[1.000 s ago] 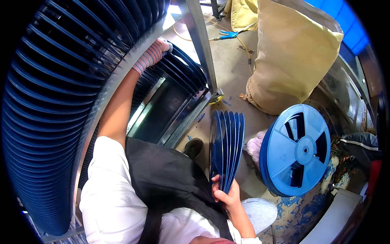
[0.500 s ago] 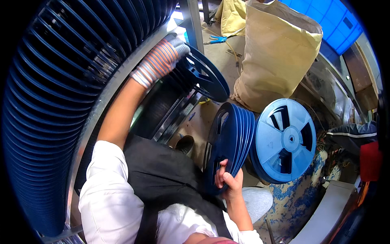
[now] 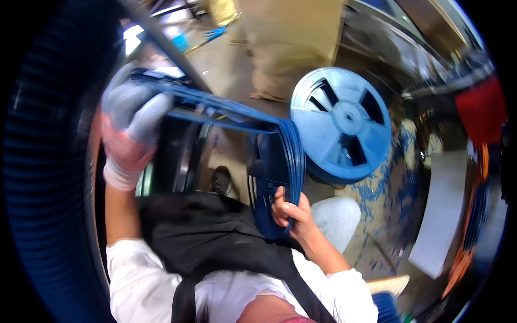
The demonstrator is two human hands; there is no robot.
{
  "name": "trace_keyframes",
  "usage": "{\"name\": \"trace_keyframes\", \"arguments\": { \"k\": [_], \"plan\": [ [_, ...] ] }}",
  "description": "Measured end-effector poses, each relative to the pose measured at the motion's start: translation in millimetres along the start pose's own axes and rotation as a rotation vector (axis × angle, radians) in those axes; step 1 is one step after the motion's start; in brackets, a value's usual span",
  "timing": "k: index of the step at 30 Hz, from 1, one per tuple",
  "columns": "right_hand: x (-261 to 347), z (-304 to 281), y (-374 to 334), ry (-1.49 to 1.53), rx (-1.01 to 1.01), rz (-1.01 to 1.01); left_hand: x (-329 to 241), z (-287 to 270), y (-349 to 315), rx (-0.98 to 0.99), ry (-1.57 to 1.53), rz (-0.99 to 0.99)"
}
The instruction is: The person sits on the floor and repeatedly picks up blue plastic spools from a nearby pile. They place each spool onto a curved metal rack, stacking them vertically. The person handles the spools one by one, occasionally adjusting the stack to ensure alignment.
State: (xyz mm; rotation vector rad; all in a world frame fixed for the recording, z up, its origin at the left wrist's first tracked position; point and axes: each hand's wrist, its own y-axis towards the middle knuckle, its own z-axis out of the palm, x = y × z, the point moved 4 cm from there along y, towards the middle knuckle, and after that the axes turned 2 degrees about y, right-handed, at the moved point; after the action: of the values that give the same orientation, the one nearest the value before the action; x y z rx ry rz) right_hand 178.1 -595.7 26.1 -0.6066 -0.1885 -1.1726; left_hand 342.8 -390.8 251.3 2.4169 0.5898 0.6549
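My left hand [image 3: 129, 124], in a striped grey and orange glove, is closed on the far left end of flat blue plastic reels [image 3: 215, 107]. They are smeared by motion, so how many there are cannot be told. Their right end meets the top of a bundle of thin blue reels [image 3: 293, 156] standing on edge above my lap. My bare right hand [image 3: 293, 215] grips that bundle low down, thumb on the near side and fingers curled round its edge. Just right of it lies a pile of lighter-looking blue reels [image 3: 371, 137], the top one showing its hub and three cut-out windows.
A long row of blue ribbed discs [image 3: 48, 161] fills the left side. A metal post [image 3: 167, 46] slants behind my left hand. Beyond stands a tan sack [image 3: 293, 54]. At right are a white panel [image 3: 439, 210] and a red cloth [image 3: 482, 110].
My left hand has drawn back toward the left and nearer, bringing blue reels to meet the bundle. The view has shifted; my right hand keeps its grip.
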Motion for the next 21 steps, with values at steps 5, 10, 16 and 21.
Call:
{"name": "trace_keyframes", "arguments": {
  "k": [5, 10, 16, 21],
  "plan": [
    [-1, -16, -3, 0.007, 0.056, 0.018, -5, -23, 5, -0.124, 0.079, -0.181],
    [-18, -19, 13, -0.060, 0.107, 0.076, 30, -21, 33, -0.107, -0.546, -0.626],
    [-33, -24, 23, -0.136, 0.139, 0.110, 20, 41, 114, -0.008, -0.997, -0.758],
    [-41, -22, 25, -0.163, 0.227, 0.103, 0, 194, 95, 0.196, -1.589, -1.067]
  ]
}}
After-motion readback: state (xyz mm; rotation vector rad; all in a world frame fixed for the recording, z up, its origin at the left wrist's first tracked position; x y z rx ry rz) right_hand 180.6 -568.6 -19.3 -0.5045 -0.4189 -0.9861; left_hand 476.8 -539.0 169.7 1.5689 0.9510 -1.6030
